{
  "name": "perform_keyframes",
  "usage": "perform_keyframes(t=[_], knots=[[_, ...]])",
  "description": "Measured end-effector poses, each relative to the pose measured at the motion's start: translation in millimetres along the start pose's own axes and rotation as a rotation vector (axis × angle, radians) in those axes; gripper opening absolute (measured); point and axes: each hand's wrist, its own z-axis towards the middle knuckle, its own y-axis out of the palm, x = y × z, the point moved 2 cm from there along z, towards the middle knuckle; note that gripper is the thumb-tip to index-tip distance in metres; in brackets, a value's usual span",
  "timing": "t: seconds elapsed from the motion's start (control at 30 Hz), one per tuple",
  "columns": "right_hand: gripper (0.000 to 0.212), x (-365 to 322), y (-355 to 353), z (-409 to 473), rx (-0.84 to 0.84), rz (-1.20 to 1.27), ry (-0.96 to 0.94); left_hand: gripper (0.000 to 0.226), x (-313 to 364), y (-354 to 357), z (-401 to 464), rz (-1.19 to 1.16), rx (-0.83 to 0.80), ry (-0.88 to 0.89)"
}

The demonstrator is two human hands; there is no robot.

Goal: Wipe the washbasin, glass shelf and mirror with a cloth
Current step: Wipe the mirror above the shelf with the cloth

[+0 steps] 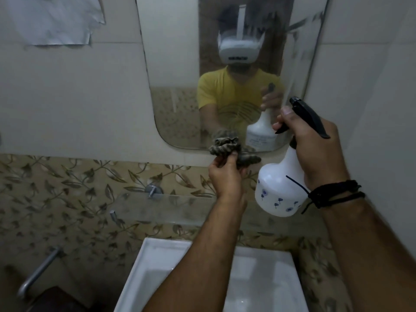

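My left hand point(226, 176) grips a bunched brown cloth point(227, 147) held up at the lower edge of the wall mirror point(173, 64). My right hand point(315, 149) holds a white spray bottle point(279, 190) with a black trigger head, its nozzle pointing at the mirror. The glass shelf point(162, 208) runs below the mirror on metal pegs. The white washbasin point(155, 262) lies underneath, partly hidden by both forearms. The mirror shows the person's reflection, with streaks at its upper right.
Floral patterned tiles point(56, 183) cover the wall behind the shelf. A metal grab bar point(38, 273) sticks out at the lower left. A crumpled sheet point(56, 19) hangs on the wall at the upper left. A plain wall point(371, 64) stands close on the right.
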Motion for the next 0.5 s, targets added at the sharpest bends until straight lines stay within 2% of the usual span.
perform_keyframes(t=[0.17,0.33,0.5], knots=[[0.042,4.4,-21.1,-10.1,0.038,-0.055,-0.007,0.023,-7.0,16.7,-15.5,-0.055,-0.077,-0.078],[0.057,5.5,-33.3,-19.6,0.054,-0.147,0.003,0.028,-23.2,42.8,-34.7,-0.025,-0.215,-0.265],[0.053,3.8,-44.5,-26.3,0.063,-0.199,-0.009,0.013,-26.9,43.4,-41.7,-0.015,-0.34,-0.326]])
